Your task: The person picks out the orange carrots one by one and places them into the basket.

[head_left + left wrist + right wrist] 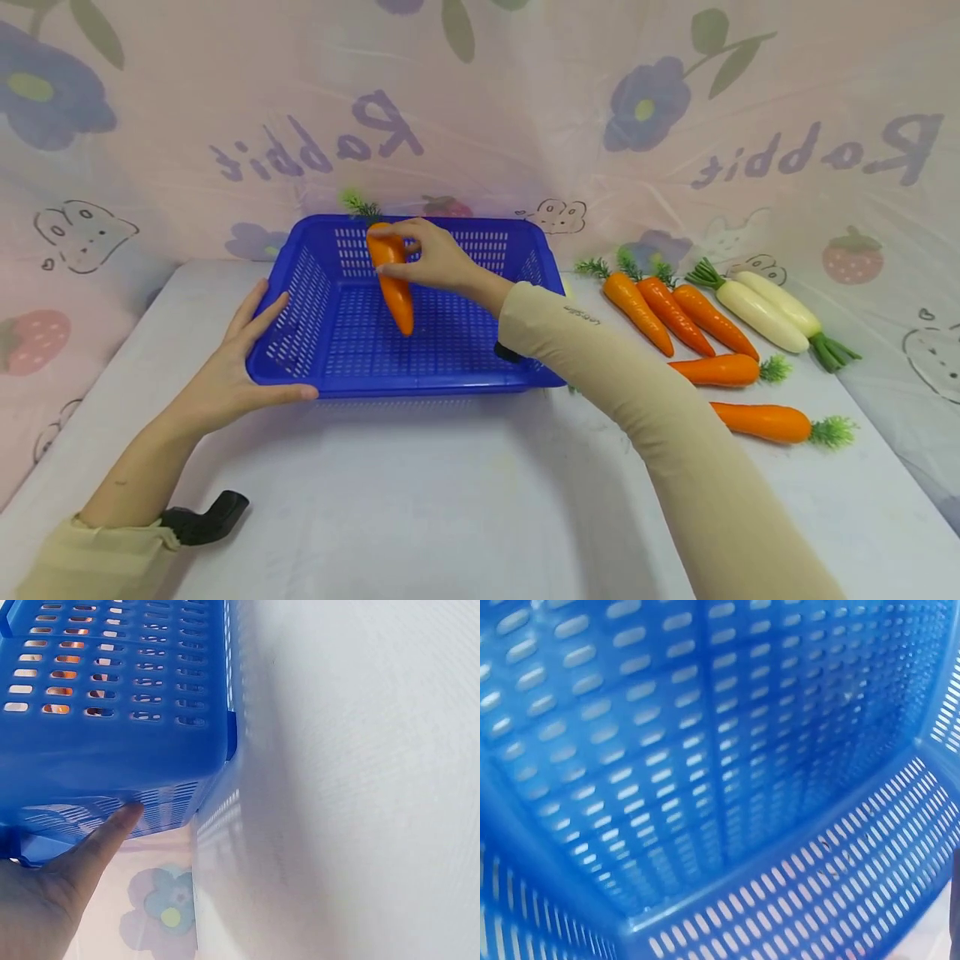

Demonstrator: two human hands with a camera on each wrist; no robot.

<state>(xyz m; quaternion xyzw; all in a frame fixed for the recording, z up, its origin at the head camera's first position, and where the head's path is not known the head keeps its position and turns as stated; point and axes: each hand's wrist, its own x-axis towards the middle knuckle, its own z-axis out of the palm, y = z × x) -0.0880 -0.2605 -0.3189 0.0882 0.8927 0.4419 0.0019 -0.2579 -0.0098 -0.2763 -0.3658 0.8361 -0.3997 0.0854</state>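
Note:
A blue plastic basket [405, 383] with slotted walls stands on the white table. My right hand [433, 258] pinches an orange carrot [396, 296] between thumb and fingers over the basket, green top toward the back rim, tip pointing down. The left hand [228, 371] lies at the basket's left front corner, fingers spread along the left rim and thumb along the front. In the left wrist view, a straight finger of the left hand [64, 892] touches the basket's outer wall [142, 761]. Only the basket's slotted inside [714, 750] fills the right wrist view; the carrot is out of sight there.
Right of the basket lie several more carrots [637, 312], two of them partly hidden by the right sleeve [637, 400]. Two white radishes [761, 315] lie beyond them. A printed curtain [480, 108] hangs behind the table [450, 483].

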